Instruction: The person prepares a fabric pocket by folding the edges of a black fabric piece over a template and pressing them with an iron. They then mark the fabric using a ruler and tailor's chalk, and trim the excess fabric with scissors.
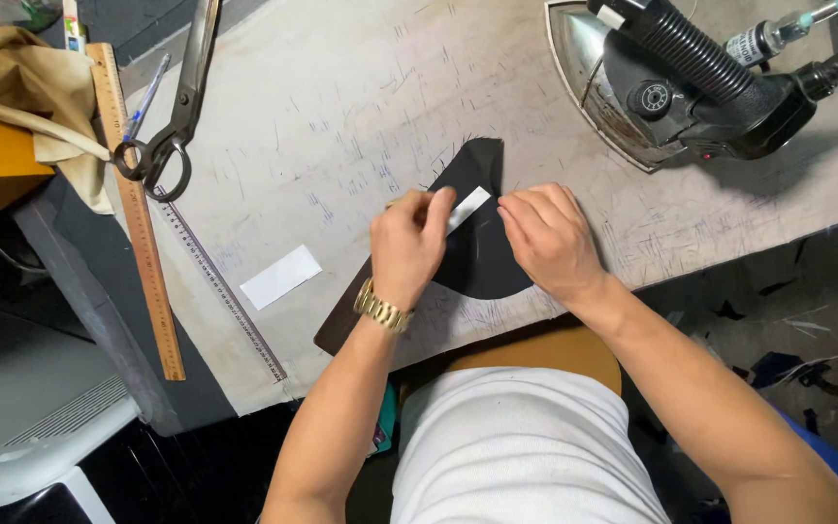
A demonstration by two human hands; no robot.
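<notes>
Worn, pen-marked cloth covers the work table point(361, 107); we locate everything from the black fabric piece point(477, 262) at its near edge. Far left of it lie a wooden ruler point(138, 213), a metal ruler point(225, 296) and large shears point(181, 107). Nearer on that side, a spare white strip point(281, 277) lies unused. On the piece, our left hand point(407, 243) pinches one end of a white strip point(467, 209); our right hand point(547, 238) presses fingertips down just beside the other end. We judge the strip placed but not yet fixed. Up and right, the steam iron point(671, 87) stands idle.
</notes>
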